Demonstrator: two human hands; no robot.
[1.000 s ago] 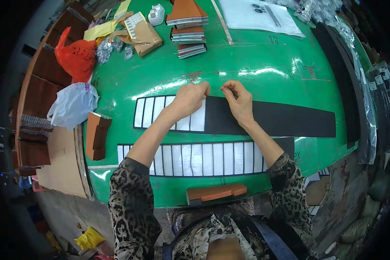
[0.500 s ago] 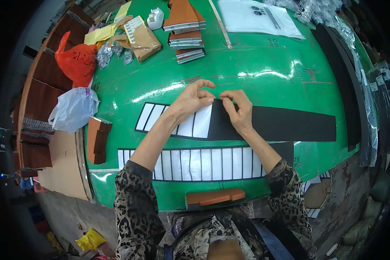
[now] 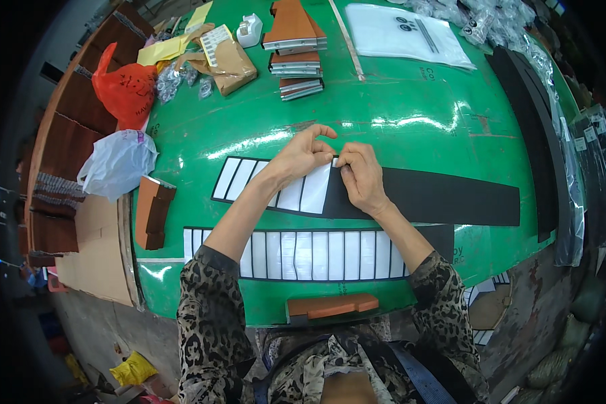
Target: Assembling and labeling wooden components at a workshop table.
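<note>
A long black strip (image 3: 444, 192) lies across the table, its left part covered with white panels (image 3: 314, 190) divided by black lines. My left hand (image 3: 296, 158) is at the far edge of the strip, its thumb tip on the corner of the last white panel and its upper fingers held off. Close beside it, my right hand (image 3: 363, 176) pinches at that same far edge, where a small white bit shows by the fingertips. What lies under the fingertips is hidden. Nearer to me lies a second black strip with white panels (image 3: 316, 256), partly under my forearms.
Brown folder-like blocks (image 3: 295, 40) are stacked at the back, with one (image 3: 153, 214) at the left and another (image 3: 333, 306) at the front edge. A tape dispenser (image 3: 249, 30), red bag (image 3: 122, 91), white bag (image 3: 118, 165), clear plastic sheets (image 3: 411, 37) and black strips (image 3: 528, 128) surround the green table (image 3: 209, 135).
My right hand has shifted slightly left, closing its fingers at the strip's edge beside my left thumb. The left hand has stayed nearly in place. The view has shifted a little.
</note>
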